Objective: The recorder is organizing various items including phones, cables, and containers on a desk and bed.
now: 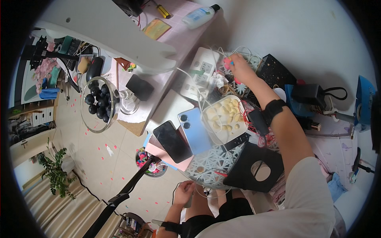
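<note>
My right hand [239, 68] reaches over the far side of a round glass-topped table [205, 169]. Its fingers are closed on a small pink and multicoloured object [228, 63], above a pile of cables and trinkets. My left hand [184, 193] is low by my thigh, fingers curled; a greyish object shows partly beneath it, and whether it is held cannot be told. Between the hands lie a blue smartphone [195, 131], a black smartphone [172, 141], a white tray of pale yellow pieces [227, 119] and a white power strip [201, 73].
A glass bowl [99, 131] of dark round fruit stands on the pink desk [178, 44], near a black box [140, 87]. A black stand arm [131, 183] crosses the lower left. A black panel with a round hole [244, 175] lies at the table's near edge. White cables trail over the table.
</note>
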Available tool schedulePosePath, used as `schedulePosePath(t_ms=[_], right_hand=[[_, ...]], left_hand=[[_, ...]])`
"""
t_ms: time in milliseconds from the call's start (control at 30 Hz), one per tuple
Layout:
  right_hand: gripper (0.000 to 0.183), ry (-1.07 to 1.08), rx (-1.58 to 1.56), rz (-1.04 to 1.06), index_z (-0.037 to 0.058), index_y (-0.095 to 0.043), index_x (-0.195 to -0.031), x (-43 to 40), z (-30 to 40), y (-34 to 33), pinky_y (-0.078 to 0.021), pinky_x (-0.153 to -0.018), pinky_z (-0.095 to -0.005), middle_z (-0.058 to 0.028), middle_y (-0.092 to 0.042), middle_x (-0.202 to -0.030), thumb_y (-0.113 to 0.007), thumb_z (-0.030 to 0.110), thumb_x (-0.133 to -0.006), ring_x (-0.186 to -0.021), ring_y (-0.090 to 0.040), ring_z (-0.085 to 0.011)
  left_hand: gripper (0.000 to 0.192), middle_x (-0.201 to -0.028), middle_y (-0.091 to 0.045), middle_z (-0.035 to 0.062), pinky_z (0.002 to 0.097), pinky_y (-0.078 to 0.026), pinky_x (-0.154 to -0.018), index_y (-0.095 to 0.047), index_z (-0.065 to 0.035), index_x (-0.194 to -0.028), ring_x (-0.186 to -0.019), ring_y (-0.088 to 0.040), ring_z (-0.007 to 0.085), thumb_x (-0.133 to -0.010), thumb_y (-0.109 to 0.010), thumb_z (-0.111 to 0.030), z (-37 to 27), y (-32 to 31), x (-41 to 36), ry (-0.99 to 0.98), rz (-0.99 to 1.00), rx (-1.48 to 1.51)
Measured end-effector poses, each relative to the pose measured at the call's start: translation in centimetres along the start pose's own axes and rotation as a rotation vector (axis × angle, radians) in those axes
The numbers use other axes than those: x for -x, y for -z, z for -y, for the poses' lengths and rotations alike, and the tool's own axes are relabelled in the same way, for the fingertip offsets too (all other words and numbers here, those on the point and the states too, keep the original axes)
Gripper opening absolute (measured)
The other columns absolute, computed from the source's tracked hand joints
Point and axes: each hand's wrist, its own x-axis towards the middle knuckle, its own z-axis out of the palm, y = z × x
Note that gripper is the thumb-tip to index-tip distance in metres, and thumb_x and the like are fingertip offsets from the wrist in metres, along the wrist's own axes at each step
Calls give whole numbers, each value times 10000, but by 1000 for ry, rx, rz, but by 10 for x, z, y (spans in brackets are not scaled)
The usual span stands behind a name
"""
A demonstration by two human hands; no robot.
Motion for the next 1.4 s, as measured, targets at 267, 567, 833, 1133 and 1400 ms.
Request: schedulePosePath(t_ms=[267, 567, 833, 1133, 1400], right_hand=[[228, 111, -194, 185, 58, -555, -985, 0, 6, 11, -437, -762, -410, -180, -574, -930, -496, 183, -803, -863, -549, -339], [322, -86, -108, 539, 58, -642, -832, 3, 23, 20, -453, -673, -365, -156, -612, -778, -531, 355, -780, -737, -584, -280], [306, -288, -298, 628, 21, -632, -807, -1, 28, 19, -446, -634, -328, -146, -604, -697, -567, 312, -738, -647, -572, -223], [547, -34, -194, 578, 90, -474, -1109, -5, 14, 10, -435, -765, -365, -178, -556, -1043, -705, 158, -617, -957, -537, -314], [470, 88, -28, 640, 183, -507, -1102, 8, 29, 19, -454, -717, -347, -88, -598, -943, -631, 103, -656, -860, -573, -260]], left_hand=[[245, -728, -607, 62, 242, -467, -577, -585, 29, -939, -624, -559, 103, -806, -587, -176, 6, -2, 0, 6, -6, 0], [244, -733, -605, 62, 244, -466, -576, -578, 31, -944, -636, -557, 99, -808, -583, -170, 5, 2, 2, 34, -7, 8], [241, -737, -606, 57, 239, -458, -597, -576, 32, -946, -649, -551, 96, -806, -589, -163, 9, 1, -2, -8, 9, 6], [272, -715, -615, 82, 245, -463, -603, -593, 24, -928, -627, -582, 128, -791, -591, -212, 23, 1, -8, 8, -19, 8], [226, -690, -584, 54, 240, -455, -544, -570, 47, -913, -592, -537, 97, -816, -580, -157, 26, -1, -8, -23, -10, -16]])
